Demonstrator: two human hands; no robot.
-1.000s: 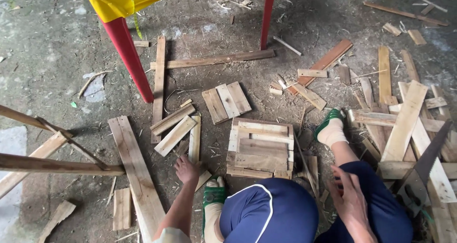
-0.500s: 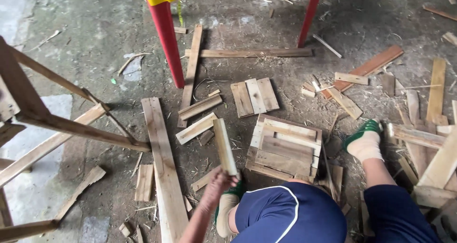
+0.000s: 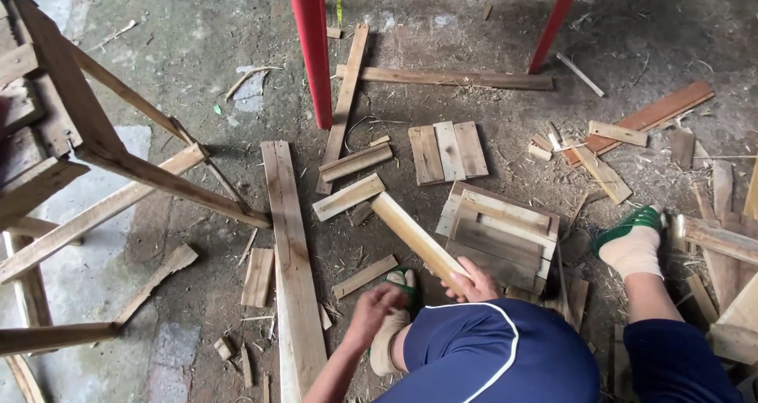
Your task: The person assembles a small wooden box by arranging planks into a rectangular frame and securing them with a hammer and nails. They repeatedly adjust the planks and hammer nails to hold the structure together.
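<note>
Gripped at its near end: a pale, flat wooden slat (image 3: 414,241), raised off the floor just left of the small crate of nailed slats (image 3: 501,237), slanting up and away from the body. Closed round that end, the right hand (image 3: 472,283), fingers wrapped over the wood. Probably held by the end so that most of the length stays free and in plain sight for turning over. Just left of it, further from the crate, the left hand (image 3: 373,312), curled and blurred, above the near foot in a white sock and green sandal (image 3: 399,292). Impossible to tell whether anything is in it.

Left of the crate again, flat on the concrete, a long weathered plank (image 3: 292,245), with short offcuts scattered round it. Beyond the crate, three short boards laid side by side (image 3: 448,152), and further off a red metal leg (image 3: 313,56). Right of the crate, the other socked foot (image 3: 632,241).

Compared with half a second ago: then held steeper, left of the crate, by the left hand alone; now passed to the right hand and tilted lower. A second ago, not yet lifted.
</note>
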